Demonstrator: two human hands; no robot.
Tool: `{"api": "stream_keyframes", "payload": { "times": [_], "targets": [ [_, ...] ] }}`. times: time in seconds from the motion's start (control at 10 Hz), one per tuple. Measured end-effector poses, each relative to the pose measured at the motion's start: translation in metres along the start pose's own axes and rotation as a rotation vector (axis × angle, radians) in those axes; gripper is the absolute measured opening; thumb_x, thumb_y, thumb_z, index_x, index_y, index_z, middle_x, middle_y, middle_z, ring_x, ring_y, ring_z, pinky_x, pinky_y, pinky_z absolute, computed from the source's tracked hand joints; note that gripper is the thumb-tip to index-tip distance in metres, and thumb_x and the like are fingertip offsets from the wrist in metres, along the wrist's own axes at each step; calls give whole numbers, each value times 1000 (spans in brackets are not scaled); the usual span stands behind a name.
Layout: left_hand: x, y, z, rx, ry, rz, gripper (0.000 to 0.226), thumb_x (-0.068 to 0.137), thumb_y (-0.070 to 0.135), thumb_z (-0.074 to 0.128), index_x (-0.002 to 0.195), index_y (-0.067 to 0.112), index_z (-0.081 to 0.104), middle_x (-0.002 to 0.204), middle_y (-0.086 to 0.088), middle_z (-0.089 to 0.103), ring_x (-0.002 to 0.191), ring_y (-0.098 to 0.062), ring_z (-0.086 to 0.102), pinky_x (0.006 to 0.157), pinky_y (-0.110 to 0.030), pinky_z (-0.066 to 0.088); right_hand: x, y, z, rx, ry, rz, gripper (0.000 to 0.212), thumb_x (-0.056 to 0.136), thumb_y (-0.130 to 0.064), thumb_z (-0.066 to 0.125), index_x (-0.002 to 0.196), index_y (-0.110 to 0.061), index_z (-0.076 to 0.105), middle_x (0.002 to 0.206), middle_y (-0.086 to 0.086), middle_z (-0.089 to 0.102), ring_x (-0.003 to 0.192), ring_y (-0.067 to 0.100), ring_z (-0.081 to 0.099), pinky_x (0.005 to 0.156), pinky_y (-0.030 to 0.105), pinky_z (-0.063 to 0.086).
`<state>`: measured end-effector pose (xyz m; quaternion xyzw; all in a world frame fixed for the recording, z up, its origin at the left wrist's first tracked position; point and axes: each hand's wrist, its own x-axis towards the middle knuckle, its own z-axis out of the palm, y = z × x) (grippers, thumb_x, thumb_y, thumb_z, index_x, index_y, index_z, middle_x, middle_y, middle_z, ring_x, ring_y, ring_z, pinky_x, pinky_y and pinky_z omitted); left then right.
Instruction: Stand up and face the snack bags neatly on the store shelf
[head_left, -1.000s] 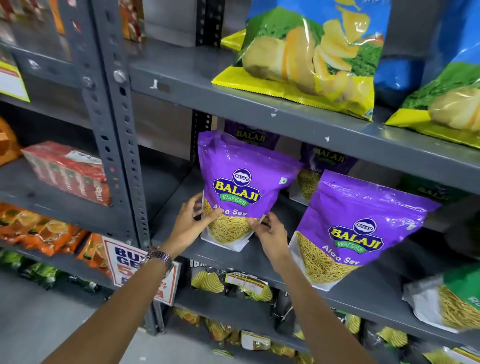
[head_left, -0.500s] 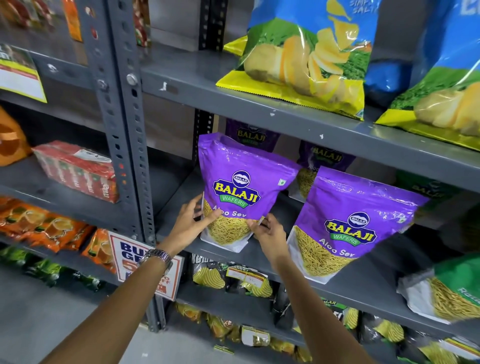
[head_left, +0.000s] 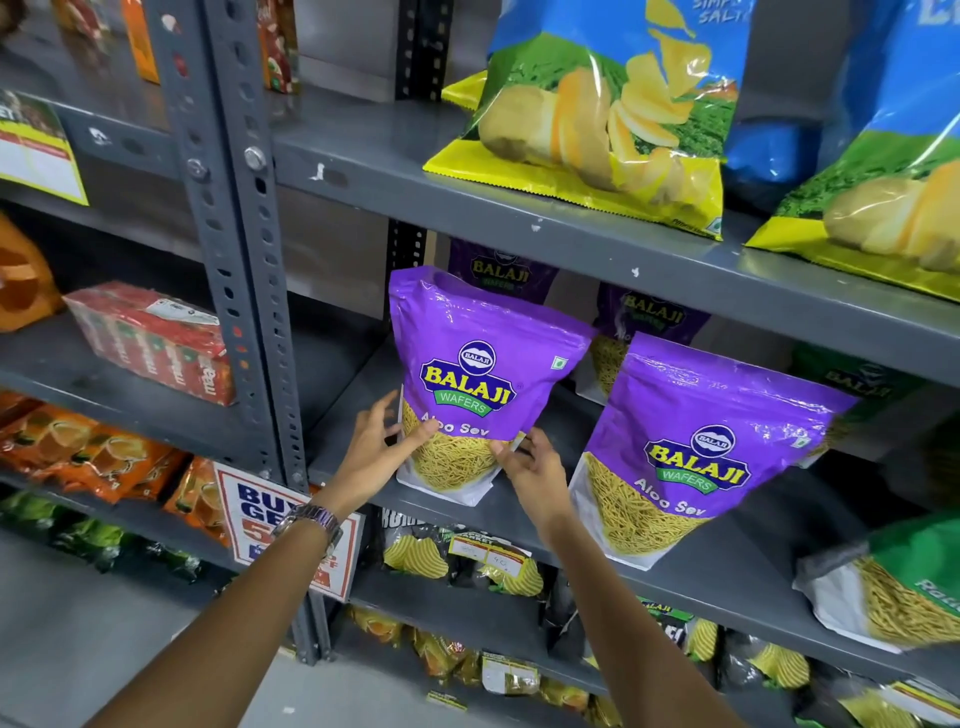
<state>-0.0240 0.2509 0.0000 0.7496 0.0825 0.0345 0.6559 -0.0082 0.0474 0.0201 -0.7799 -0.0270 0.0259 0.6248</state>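
A purple Balaji Aloo Sev bag (head_left: 480, 364) stands upright, facing front, at the left end of the grey middle shelf (head_left: 519, 512). My left hand (head_left: 371, 447) holds its lower left corner, thumb on the front and fingers spread at the side. My right hand (head_left: 532, 465) pinches its lower right corner. A second purple Aloo Sev bag (head_left: 696, 441) stands upright to the right, apart from my hands. More purple bags (head_left: 501, 270) stand behind in shadow.
Potato chip bags (head_left: 608, 119) lie on the shelf above. A green-topped sev bag (head_left: 893, 587) lies tilted at the far right. The perforated upright post (head_left: 249, 260) stands left of my hands, with a red packet (head_left: 150, 340) beyond it. A promo sign (head_left: 260, 519) hangs below.
The bag stays in place between my hands. My left fingers have spread slightly. The view has shifted a little to the left.
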Motion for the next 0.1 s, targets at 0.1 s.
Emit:
{"api": "stream_keyframes", "payload": {
  "times": [0.1],
  "targets": [
    [-8,-1,7,-38,106,54,122,45,86,64,145,28,26,151,-2,25,129,-13,45,106,-44,44,-8,1,5,106,44,6,36,89,-16,59,122,-13,44,114,1,59,112,21,55,94,33,47]
  ]
}}
